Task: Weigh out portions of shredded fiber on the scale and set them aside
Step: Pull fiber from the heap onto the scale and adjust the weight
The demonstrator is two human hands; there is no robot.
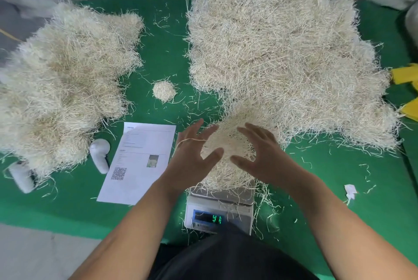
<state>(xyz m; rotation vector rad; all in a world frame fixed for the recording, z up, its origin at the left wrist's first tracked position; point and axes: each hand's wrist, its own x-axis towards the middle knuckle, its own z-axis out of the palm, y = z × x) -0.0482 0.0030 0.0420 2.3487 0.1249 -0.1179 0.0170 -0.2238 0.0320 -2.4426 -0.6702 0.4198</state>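
A fluffy clump of fiber (226, 166) is being weighed on the scale (219, 198), near the front edge of the green bench (339, 177). Green digits are being shown on the scale's little screen (208, 217).

The left hand (194, 150) is being held just over the left side of the clump, with the fingers spread and nothing gripped. One thin strand is being draped across its fingers. The right hand (255, 150) is being held over the right side in the same way, fingers spread and loose. Whether the fingertips are touching the fiber cannot be told.

The fiber is likely very light, soft and springy. Bits are probably shed easily, since loose strands are lying all over the bench. The clump is best scooped from both sides and from below, so it is being kept together.

No bowl or box is being used. A big heap (282, 53) is lying behind the scale to the right. A second heap (63, 80) is lying to the left. A small tuft (164, 91) is lying between them. A printed sheet (140, 162) is lying just left of the scale.
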